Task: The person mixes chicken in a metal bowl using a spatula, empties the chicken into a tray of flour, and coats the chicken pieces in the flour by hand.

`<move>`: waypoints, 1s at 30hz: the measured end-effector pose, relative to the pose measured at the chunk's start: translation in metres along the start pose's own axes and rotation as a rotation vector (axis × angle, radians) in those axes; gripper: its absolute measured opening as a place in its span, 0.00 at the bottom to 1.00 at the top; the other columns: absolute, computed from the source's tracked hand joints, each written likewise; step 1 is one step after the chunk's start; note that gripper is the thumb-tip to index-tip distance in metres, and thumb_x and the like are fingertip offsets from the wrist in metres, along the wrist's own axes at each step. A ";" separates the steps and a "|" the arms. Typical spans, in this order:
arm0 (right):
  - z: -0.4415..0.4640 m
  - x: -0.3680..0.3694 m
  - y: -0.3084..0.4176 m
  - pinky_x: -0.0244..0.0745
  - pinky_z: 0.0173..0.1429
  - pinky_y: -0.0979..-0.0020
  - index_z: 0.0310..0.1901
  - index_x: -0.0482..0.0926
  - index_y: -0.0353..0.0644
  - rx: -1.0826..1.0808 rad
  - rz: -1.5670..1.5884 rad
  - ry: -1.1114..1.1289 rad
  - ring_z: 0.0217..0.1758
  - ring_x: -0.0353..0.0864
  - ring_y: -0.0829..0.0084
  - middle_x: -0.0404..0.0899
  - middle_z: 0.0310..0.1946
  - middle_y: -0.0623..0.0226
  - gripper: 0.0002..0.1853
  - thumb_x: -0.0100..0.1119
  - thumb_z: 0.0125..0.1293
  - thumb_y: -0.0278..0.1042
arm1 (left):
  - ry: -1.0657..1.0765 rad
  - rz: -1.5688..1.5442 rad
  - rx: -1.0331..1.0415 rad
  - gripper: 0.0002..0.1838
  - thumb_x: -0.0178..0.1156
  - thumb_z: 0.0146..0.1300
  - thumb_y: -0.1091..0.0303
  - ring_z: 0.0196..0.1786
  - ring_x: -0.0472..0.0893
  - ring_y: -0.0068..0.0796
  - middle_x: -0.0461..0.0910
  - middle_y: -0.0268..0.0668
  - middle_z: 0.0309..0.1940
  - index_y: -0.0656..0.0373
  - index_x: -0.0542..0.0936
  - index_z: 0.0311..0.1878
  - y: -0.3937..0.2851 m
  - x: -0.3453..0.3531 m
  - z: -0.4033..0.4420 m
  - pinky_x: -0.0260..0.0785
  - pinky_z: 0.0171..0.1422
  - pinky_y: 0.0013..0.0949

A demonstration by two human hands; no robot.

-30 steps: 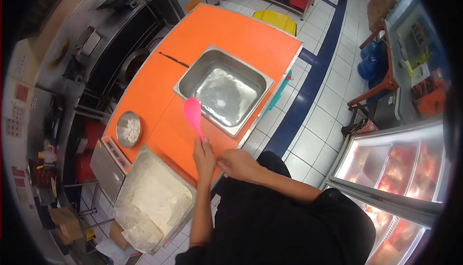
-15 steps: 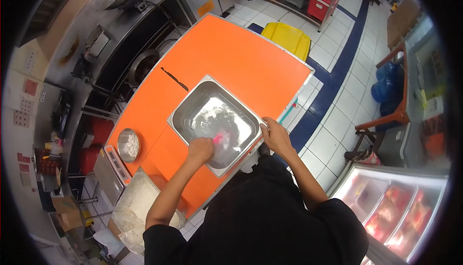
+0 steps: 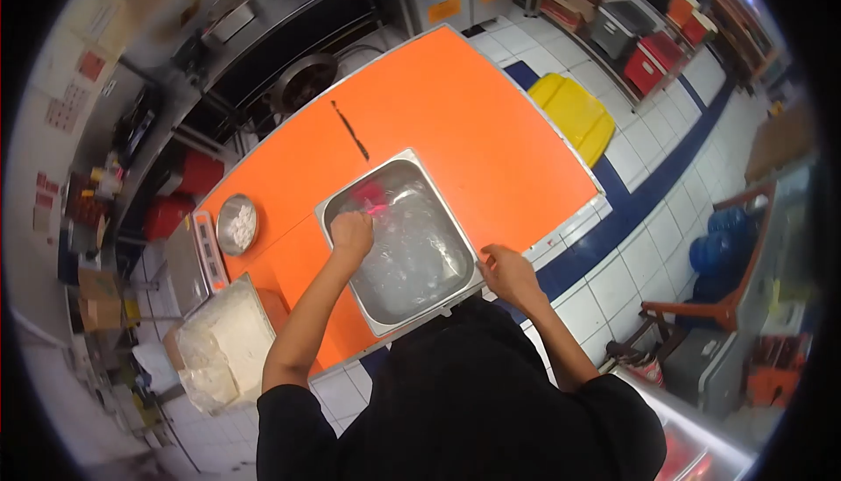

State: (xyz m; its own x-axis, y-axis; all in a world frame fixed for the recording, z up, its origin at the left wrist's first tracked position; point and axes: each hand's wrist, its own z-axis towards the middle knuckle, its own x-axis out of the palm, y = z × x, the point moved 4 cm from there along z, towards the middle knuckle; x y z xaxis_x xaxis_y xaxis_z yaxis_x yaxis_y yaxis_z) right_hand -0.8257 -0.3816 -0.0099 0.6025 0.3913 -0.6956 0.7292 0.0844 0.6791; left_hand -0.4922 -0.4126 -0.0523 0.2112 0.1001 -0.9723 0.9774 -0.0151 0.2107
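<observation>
Now the pink spoon [image 3: 372,201] is down in the liquid [image 3: 409,262] of the deep metal pan [image 3: 445,209], whereas a second ago it was held up in the air above the worktop [image 3: 491,135], outside the pan. Since the middle picture its bowl has gone from near the centre of the liquid to beside the far left wall, and the surface is broken by ripples and streaks of light. The left hand [image 3: 352,234] has its grip closed tight around the spoon's handle, fist over the pan's left edge. The right hand [image 3: 510,278], which was close to the left a second ago, has since gone to the pan's right corner; there its grip looks loosely parted, fingertips at the rim, though whether they press on it I cannot tell. Taken together, this suggests that the liquid is being stirred in wide passes, with the other hand placed to steady the pan. To the left, the small metal bowl [image 3: 225,222] with white pieces [image 3: 246,225] sits near the scale [image 3: 207,249], in the same place as before, so the work seems confined to the pan.
</observation>
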 end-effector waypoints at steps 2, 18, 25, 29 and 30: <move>0.023 -0.008 0.020 0.78 0.48 0.55 0.49 0.81 0.37 -0.105 -0.077 -0.106 0.46 0.85 0.52 0.85 0.39 0.53 0.14 0.62 0.68 0.37 | 0.263 0.041 -0.033 0.09 0.60 0.58 0.66 0.37 0.88 0.44 0.87 0.44 0.33 0.56 0.88 0.36 0.006 -0.006 -0.015 0.80 0.38 0.43; 0.270 0.356 0.352 0.84 0.51 0.58 0.64 0.72 0.29 -0.847 -0.243 0.358 0.43 0.88 0.53 0.86 0.42 0.43 0.27 0.55 0.73 0.43 | 0.042 -0.750 -0.224 0.12 0.64 0.58 0.68 0.47 0.87 0.42 0.87 0.42 0.41 0.58 0.86 0.44 -0.081 0.048 -0.016 0.79 0.50 0.42; 0.279 0.467 0.373 0.88 0.36 0.63 0.71 0.61 0.30 -0.084 0.319 0.845 0.35 0.90 0.61 0.85 0.40 0.45 0.30 0.52 0.76 0.43 | -0.098 -1.079 -0.255 0.10 0.62 0.63 0.67 0.47 0.84 0.41 0.84 0.42 0.42 0.60 0.83 0.45 -0.043 0.045 -0.039 0.78 0.51 0.41; 0.287 0.484 0.375 0.89 0.36 0.64 0.61 0.74 0.31 -0.084 0.539 0.712 0.35 0.89 0.64 0.86 0.41 0.51 0.21 0.50 0.73 0.35 | -0.157 -1.199 -0.257 0.10 0.60 0.66 0.66 0.48 0.83 0.40 0.82 0.43 0.42 0.61 0.81 0.46 -0.033 0.019 -0.070 0.77 0.51 0.40; 0.282 0.473 0.378 0.88 0.36 0.66 0.54 0.80 0.34 -0.002 0.635 0.715 0.35 0.89 0.66 0.86 0.41 0.54 0.17 0.50 0.71 0.32 | -0.218 -1.287 -0.271 0.10 0.60 0.67 0.66 0.48 0.83 0.40 0.82 0.43 0.42 0.61 0.80 0.46 -0.025 0.007 -0.076 0.77 0.51 0.40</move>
State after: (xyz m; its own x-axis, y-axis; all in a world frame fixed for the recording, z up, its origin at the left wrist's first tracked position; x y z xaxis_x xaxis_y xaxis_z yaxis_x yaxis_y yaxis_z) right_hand -0.1738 -0.4225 -0.1486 0.5443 0.8316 0.1102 0.3329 -0.3347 0.8815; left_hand -0.5159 -0.3357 -0.0563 -0.8339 -0.2666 -0.4832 0.4532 0.1687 -0.8753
